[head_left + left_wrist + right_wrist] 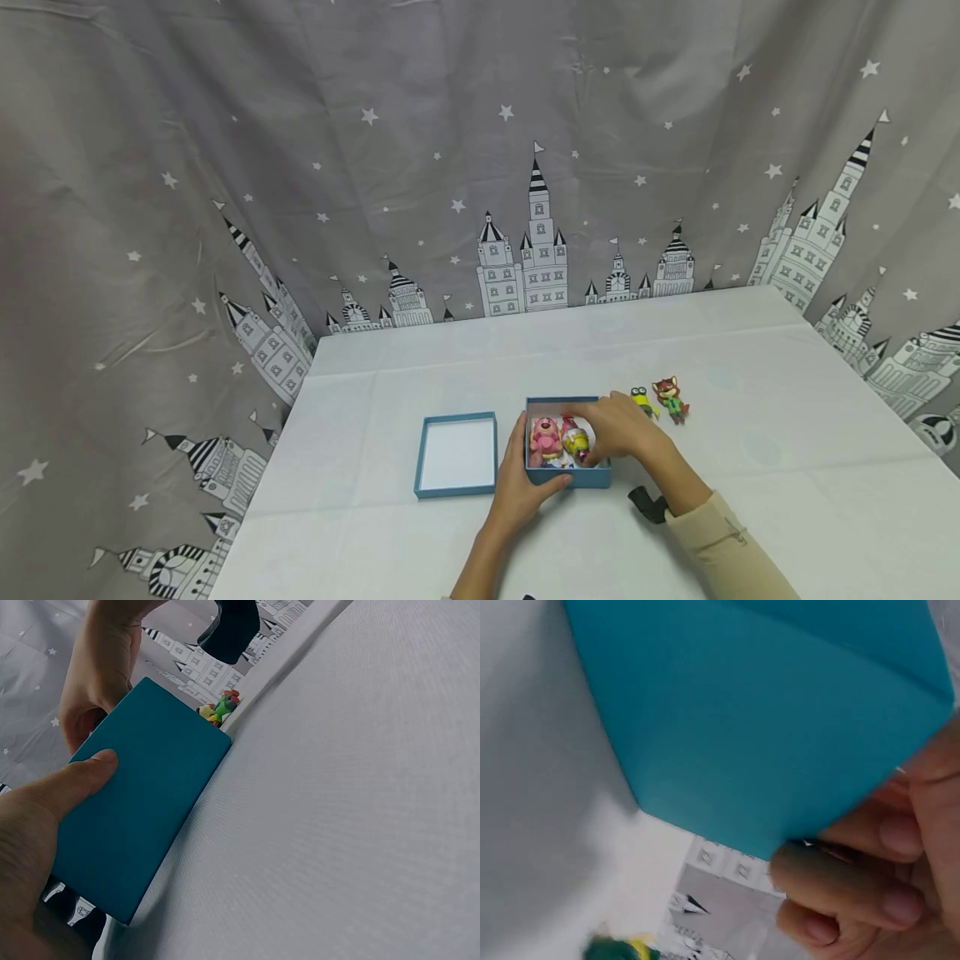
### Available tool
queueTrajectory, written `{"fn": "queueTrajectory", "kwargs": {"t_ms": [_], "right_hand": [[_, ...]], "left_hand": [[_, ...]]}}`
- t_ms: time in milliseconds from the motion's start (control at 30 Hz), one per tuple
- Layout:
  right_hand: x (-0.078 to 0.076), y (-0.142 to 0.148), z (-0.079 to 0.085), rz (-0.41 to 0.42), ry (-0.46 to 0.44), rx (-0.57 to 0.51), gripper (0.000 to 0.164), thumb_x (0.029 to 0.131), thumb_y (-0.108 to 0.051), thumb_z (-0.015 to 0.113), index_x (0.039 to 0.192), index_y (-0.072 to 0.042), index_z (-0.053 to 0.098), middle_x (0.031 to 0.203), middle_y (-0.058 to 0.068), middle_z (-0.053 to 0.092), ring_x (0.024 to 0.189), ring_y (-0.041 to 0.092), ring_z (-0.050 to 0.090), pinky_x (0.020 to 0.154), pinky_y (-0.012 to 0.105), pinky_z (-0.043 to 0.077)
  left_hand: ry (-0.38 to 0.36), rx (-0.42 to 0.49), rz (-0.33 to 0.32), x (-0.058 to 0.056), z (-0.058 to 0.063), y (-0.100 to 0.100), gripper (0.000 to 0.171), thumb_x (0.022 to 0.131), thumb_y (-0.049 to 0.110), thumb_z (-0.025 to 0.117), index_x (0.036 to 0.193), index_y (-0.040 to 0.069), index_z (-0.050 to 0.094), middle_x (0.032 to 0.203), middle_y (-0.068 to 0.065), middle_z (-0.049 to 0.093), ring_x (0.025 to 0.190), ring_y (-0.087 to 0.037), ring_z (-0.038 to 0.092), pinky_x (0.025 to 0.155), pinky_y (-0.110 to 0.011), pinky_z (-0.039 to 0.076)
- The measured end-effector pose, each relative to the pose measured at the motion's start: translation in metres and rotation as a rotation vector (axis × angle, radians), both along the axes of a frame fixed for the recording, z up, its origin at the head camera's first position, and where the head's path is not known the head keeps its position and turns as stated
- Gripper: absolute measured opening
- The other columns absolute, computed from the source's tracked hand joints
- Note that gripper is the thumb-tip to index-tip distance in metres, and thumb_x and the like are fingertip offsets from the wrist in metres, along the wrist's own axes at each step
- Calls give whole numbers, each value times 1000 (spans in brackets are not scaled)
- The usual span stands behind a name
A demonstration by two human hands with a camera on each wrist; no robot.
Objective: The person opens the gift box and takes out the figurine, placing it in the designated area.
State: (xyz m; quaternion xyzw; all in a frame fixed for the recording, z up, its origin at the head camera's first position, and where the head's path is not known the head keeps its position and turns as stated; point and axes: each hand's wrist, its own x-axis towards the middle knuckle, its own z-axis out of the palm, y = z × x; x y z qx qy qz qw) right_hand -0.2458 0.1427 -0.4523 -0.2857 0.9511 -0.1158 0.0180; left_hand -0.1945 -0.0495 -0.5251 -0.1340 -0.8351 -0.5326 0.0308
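Observation:
A blue open box (568,478) stands on the white-covered table with a pink bear-like toy figure (547,439) and a yellow-and-pink toy figure (576,442) inside. My left hand (517,486) grips the box at its left side, the thumb (86,778) lying on the front wall. Over the box's right wall reaches my right hand (624,426), thumb and index finger at the two ends of the yellow-and-pink figure. In the right wrist view its other fingers (840,889) curl outside the box wall, and the figure is hidden there.
Left of the box lies a matching blue lid (456,493), its white inside up. Behind the right hand are a small yellow-and-green figure (642,400) and a fox figure (671,400) in green. A black wrist-camera piece (647,504) sits by the right wrist. A grey castle-print curtain (450,167) hangs behind.

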Motion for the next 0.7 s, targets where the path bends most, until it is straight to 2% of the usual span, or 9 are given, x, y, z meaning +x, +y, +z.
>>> {"fn": "queueTrajectory", "kwargs": {"t_ms": [167,433,700], "right_hand": [[-2,-1,-5,-15,-22,-24,70,56,-35,88,119,-19,62,102,2,68,64,12,50,67,39,49],[-1,-1,-6,-45,-24,-29,69,55,-36,88,116,-19,62,94,1,69,63,12,50,66,38,49],[3,-3,-3,-96,-64,-28,66,55,-23,89,114,-18,60,82,-1,64,62,15,46,65,36,47]], "left_hand": [[11,-6,1,0,0,0,105,71,40,78,148,14,13,150,-9,22,133,-29,29,105,-48,28],[-1,1,-1,0,1,0,105,71,39,78,149,14,12,150,-9,21,133,-29,28,106,-48,27],[-8,-2,7,1,1,0,105,71,40,78,149,16,12,151,-8,21,134,-30,27,106,-49,27]]}}
